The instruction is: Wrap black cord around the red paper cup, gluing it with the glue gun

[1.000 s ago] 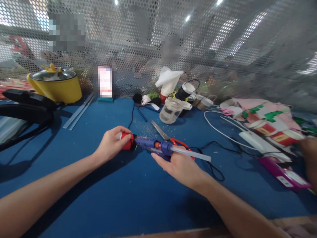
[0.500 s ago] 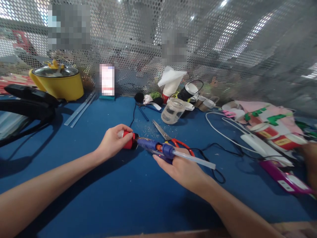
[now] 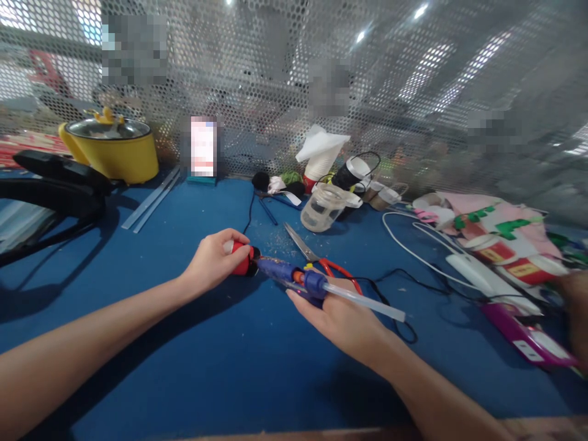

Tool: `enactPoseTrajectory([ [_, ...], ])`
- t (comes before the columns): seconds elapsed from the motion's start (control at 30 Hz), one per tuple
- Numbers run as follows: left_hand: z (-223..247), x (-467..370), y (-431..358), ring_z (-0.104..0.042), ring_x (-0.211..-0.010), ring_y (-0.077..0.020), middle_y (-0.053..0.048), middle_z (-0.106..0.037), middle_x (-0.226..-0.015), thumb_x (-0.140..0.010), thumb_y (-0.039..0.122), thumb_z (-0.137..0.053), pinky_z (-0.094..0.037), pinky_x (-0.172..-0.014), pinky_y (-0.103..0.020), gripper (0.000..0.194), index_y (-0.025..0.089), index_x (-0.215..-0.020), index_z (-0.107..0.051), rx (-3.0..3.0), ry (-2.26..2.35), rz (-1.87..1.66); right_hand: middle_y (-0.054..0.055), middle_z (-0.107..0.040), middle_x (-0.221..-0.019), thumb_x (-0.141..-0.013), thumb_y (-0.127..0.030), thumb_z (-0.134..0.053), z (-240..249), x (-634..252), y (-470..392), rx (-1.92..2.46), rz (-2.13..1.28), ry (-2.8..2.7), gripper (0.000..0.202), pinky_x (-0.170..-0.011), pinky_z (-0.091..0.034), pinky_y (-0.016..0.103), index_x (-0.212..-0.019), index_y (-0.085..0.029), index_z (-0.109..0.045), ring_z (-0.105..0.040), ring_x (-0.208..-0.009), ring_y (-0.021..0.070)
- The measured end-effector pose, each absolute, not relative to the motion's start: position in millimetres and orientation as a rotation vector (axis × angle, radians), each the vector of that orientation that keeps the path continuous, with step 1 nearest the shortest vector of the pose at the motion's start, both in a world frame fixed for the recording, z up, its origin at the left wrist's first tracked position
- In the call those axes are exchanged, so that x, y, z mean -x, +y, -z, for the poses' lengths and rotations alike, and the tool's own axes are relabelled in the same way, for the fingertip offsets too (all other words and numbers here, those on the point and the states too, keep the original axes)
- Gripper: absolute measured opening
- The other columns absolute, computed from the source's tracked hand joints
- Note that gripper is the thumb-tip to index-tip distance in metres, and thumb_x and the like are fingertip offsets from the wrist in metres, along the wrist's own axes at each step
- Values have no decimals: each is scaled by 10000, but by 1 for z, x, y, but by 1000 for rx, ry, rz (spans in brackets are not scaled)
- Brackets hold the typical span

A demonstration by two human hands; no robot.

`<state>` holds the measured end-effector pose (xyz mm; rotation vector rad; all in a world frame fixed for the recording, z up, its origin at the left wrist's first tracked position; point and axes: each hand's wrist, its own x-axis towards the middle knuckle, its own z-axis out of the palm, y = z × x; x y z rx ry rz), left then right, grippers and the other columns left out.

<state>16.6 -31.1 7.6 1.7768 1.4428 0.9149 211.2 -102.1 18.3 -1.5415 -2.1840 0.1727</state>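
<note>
My left hand (image 3: 212, 260) is closed around a small red cup (image 3: 240, 258) with a black end, lying on its side over the blue table (image 3: 220, 367). In my right hand (image 3: 344, 315) is a blue glue gun (image 3: 280, 269), its nozzle at the cup's black end. A clear glue stick (image 3: 367, 299) juts from the back of the gun. Red-handled scissors (image 3: 301, 243) lie just beyond the gun, partly hidden by it and my right hand. Black yarn (image 3: 250, 214) runs from the cup toward a black ball (image 3: 260, 181).
A clear jar (image 3: 321, 208) stands behind the scissors. At the left are a yellow pot (image 3: 119, 156) and a black stand (image 3: 64, 190). A lit phone (image 3: 203, 147) stands at the back. Rightward lie white cables, a purple power strip (image 3: 528, 334) and another person's blurred hand (image 3: 574, 306).
The whole view has shifted slightly. My hands, the red cup and the glue gun keep nearly the same positions relative to one another.
</note>
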Motion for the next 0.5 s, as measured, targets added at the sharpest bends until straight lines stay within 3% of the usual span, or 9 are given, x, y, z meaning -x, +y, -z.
enactPoseTrajectory([
  [0.5,-7,-18,-30,-542,-606,-148,-11,-610,-643,-683,305,-524,-403,-536,-237,191,164,-771,-618,-1807,1491,-899,-9,-570,-523,-769,-297,-469,-20,-210,-104,1498,-136,-2211,126,-433,-393,226,-734,-211,-554,-551,-456,148],
])
